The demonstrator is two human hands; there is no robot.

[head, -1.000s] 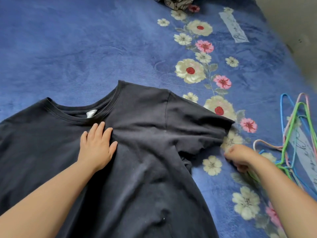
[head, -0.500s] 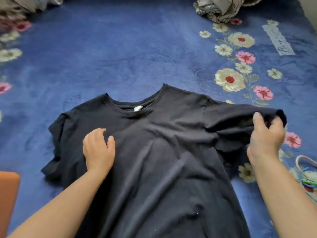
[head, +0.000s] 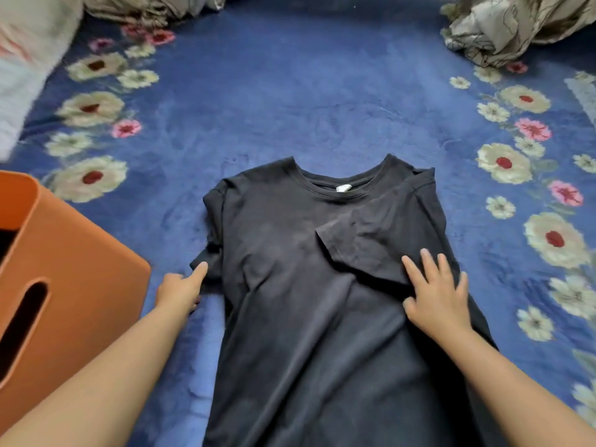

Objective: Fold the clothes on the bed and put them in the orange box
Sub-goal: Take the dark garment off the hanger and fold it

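Note:
A black T-shirt (head: pixel 290 301) lies face up on the blue flowered bedspread (head: pixel 322 101), collar away from me. Its right sleeve (head: pixel 371 240) is folded inward across the chest. My right hand (head: pixel 435 298) presses flat on that folded sleeve with fingers spread. My left hand (head: pixel 180 290) is at the shirt's left sleeve (head: pixel 211 253), with the index finger stretched out and touching the sleeve's edge; its other fingers are tucked under and mostly hidden. The orange box (head: pixel 64 285) stands at the left, close to my left forearm, with its top open.
Crumpled patterned fabric (head: pixel 516 24) lies at the far right of the bed, and more bedding (head: pixel 151 8) at the far left. A pale pillow (head: pixel 19 75) sits at the left edge. Bare bedspread stretches beyond the shirt's collar.
My right hand carried the right sleeve inward and now presses it flat on the chest. My left hand left the chest and moved to the left sleeve. The orange box came into view.

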